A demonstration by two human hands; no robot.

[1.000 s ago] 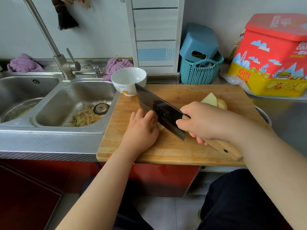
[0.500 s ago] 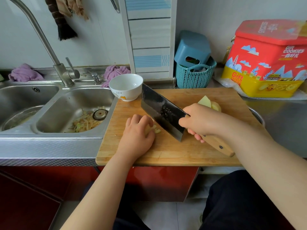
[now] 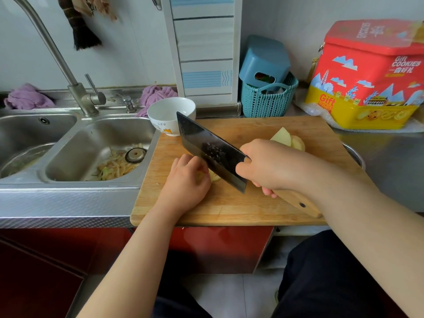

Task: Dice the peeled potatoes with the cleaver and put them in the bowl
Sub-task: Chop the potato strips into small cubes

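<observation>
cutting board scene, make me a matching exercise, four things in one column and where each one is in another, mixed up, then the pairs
Things:
1. cleaver
2. white bowl
3. potato slices
4. vegetable peelings

Places:
A. in the sink basin by the drain
B. far left corner of the cutting board
C. gripped in the right hand
D. on the board beyond the right hand

Pairs: 1-C, 2-B, 3-D, 4-A

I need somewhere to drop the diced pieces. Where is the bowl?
The white bowl sits at the cutting board's far left corner, beside the sink, just beyond the cleaver tip.
</observation>
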